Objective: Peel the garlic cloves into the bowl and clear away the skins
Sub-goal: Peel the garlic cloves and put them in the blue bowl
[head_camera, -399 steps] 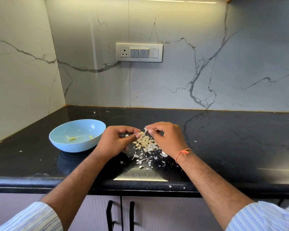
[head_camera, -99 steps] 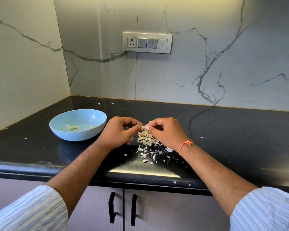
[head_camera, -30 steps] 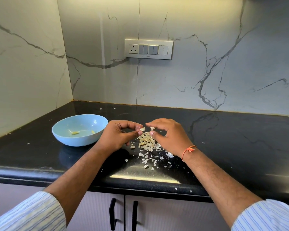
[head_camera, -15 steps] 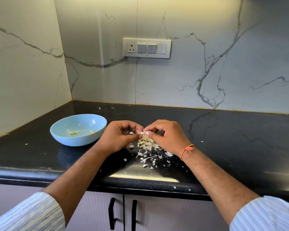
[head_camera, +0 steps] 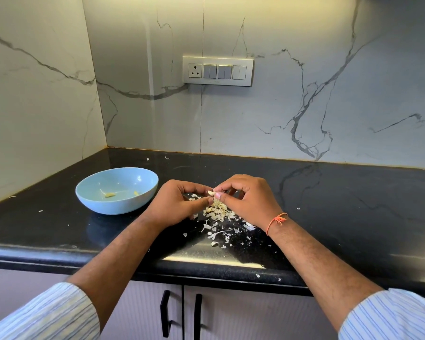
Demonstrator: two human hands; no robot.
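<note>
A small pale garlic clove (head_camera: 211,193) is pinched between the fingertips of my left hand (head_camera: 179,204) and my right hand (head_camera: 248,201), just above the black countertop (head_camera: 329,204). Under the hands lies a heap of garlic pieces and papery skins (head_camera: 217,209), with loose flakes scattered toward the counter's front edge. A light blue bowl (head_camera: 142,192) stands to the left of my left hand, and two small yellowish peeled pieces (head_camera: 109,194) lie in it.
Marble walls close the counter at the back and left, meeting in a corner. A socket and switch panel (head_camera: 217,71) is on the back wall. Cabinet doors with black handles (head_camera: 166,312) sit below the counter edge. Stray skin flecks dot the counter.
My fingertips, apart a second ago, have come together on the clove above the heap. The bowl and skins stay where they were.
</note>
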